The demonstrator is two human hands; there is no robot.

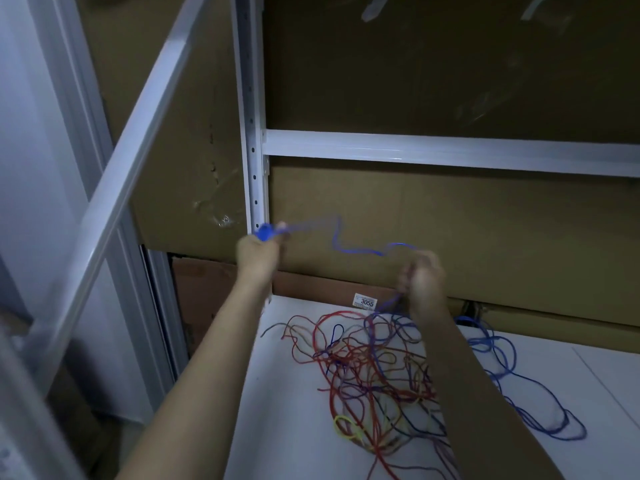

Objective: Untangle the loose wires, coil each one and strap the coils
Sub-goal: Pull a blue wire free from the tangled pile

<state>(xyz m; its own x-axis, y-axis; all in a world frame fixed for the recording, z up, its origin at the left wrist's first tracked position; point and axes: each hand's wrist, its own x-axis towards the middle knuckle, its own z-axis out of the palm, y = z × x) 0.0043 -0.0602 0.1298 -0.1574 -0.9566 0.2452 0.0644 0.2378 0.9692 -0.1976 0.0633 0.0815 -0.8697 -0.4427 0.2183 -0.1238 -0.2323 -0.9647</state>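
behind everything you've got brown cardboard (pixel 433 81) filling the back, with a white metal shelf frame (pixel 415 147) crossing in front of it and an upright post (pixel 251 133) dotted with holes. below that, the white counter (pixel 287 393) runs out under your arms. on it sits the tangle of loose wires (pixel 374 368), red, orange, purple and blue all looped through each other, with a yellow loop (pixel 346 427) near its front edge. off to the right of the pile, a loose blue wire (pixel 512 372) trails in wide loops across the counter, partly behind your right forearm. between your two hands you're holding a blue wire (pixel 360 250) up in the air, wavy and slack, well above the pile. your left hand (pixel 259 254) is raised by the post, fingers curled round a small blue coil (pixel 265 233) of that wire. your right hand (pixel 424 278) is up over the back of the tangle, fingers curled in on the blue wire, though blur hides exactly how they pinch it; a strand drops from it down into the pile. smallest of all, a white label (pixel 364 301) reading 3055 sits on the cardboard at the counter's back edge.
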